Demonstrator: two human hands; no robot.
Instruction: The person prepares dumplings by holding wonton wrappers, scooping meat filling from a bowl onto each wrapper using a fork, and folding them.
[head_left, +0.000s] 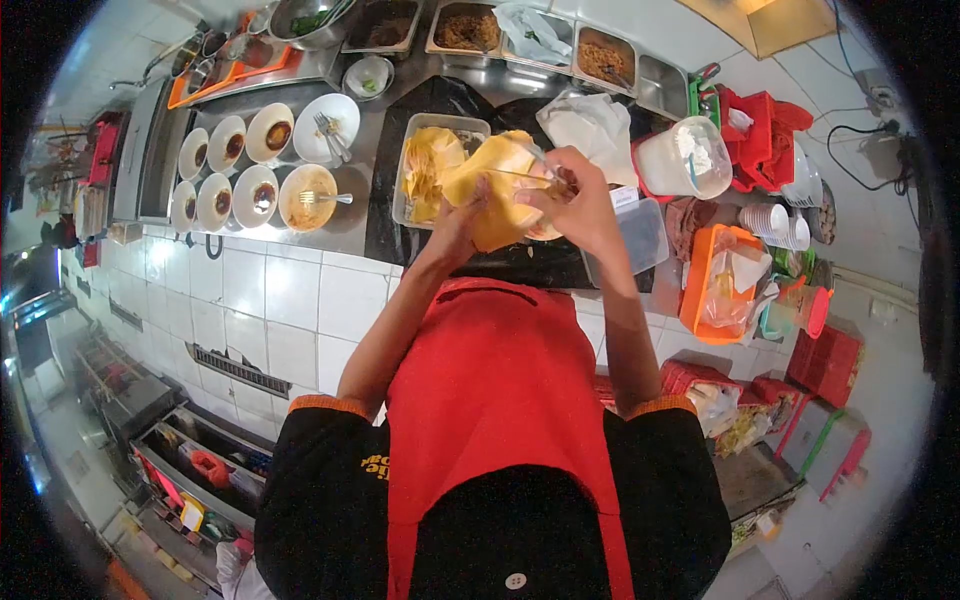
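Note:
My left hand (462,222) is closed on a thin yellow dough wrapper (497,228), held up in front of my apron. Close on its right, the fingers of my right hand (578,200) are pinched round a thin stick-like tool (520,175) that reaches across the wrapper. The tool's far end is too small to make out. Just left of the wrapper, a clear plastic container (402,205) holds more yellow wrappers (432,160). Behind and below my right hand, a round vessel with pale pink contents shows in part; my hands hide the rest.
Several white bowls (254,203) with dark sauce line the left counter, beside a plate (338,112) with cutlery. Metal food pans (605,62) run along the back. A tub of white powder (690,160), a clear lid (640,240) and an orange basket (708,285) stand right.

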